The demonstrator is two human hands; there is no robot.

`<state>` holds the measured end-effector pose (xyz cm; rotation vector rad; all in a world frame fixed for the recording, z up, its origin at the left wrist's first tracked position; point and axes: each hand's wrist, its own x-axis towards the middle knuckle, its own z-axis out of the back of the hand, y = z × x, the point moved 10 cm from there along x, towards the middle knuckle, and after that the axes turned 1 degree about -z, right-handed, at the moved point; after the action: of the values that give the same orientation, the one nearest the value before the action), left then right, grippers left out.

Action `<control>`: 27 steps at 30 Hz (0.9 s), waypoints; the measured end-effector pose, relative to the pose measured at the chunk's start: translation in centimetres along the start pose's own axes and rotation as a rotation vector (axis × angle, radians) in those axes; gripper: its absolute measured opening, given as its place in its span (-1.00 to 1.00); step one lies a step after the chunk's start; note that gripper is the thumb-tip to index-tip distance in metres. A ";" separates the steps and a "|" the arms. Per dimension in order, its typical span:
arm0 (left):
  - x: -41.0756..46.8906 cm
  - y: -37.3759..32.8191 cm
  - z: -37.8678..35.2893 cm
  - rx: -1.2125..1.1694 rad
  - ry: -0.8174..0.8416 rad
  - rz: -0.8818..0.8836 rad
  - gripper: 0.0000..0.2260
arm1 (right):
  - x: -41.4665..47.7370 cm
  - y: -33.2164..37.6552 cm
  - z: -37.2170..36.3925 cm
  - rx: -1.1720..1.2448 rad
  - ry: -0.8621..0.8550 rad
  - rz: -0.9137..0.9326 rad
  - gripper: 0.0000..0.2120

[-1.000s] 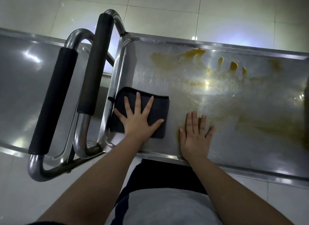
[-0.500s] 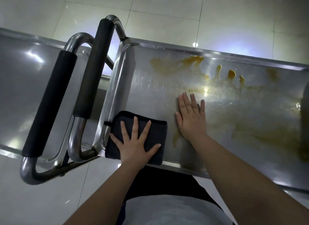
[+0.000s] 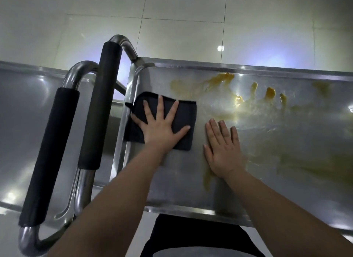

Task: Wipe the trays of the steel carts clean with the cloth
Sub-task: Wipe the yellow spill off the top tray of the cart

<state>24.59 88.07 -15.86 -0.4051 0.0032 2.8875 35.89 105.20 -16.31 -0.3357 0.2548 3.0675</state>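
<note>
I see my left hand [image 3: 162, 126] spread wide, pressing the cloth [image 3: 188, 113] flat at the left end of the tray [image 3: 191, 211]. My right hand [image 3: 222, 151] lies flat on bare steel just beside it. My worry is that this palm borders the yellow smear [image 3: 207, 180] and could slip or spread it. 1 pass likely won't clear it.

A left hand [image 3: 160, 125] pressed a dark cloth [image 3: 186, 126] flat, fingers spread, at the left end of a steel cart tray [image 3: 181, 180]; the right hand [image 3: 222, 147] lay flat beside yellow-brown smears [image 3: 267, 93].
</note>
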 end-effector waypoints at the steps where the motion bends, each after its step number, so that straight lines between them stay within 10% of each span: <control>1: 2.1 -0.2 0.5 -0.009 0.007 -0.003 -0.23 | 0.0 0.0 0.0 -0.003 0.009 -0.005 -0.40; 8: 10.1 -1.4 2.8 -0.053 0.036 0.021 -0.20 | 0.3 -0.1 0.0 -0.023 0.041 -0.014 -0.40; 20: -10.2 -0.2 -2.8 -0.054 -0.036 -0.042 -0.21 | 0.2 0.1 0.4 -0.022 0.050 -0.014 -0.39; 27: -3.2 -0.4 -0.2 -0.045 -0.063 -0.007 -0.23 | 0.3 0.4 0.4 -0.044 0.054 -0.016 -0.39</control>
<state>27.71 87.72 -15.19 -0.3210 -0.0732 2.8969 35.45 104.93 -15.90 -0.4217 0.1860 3.0554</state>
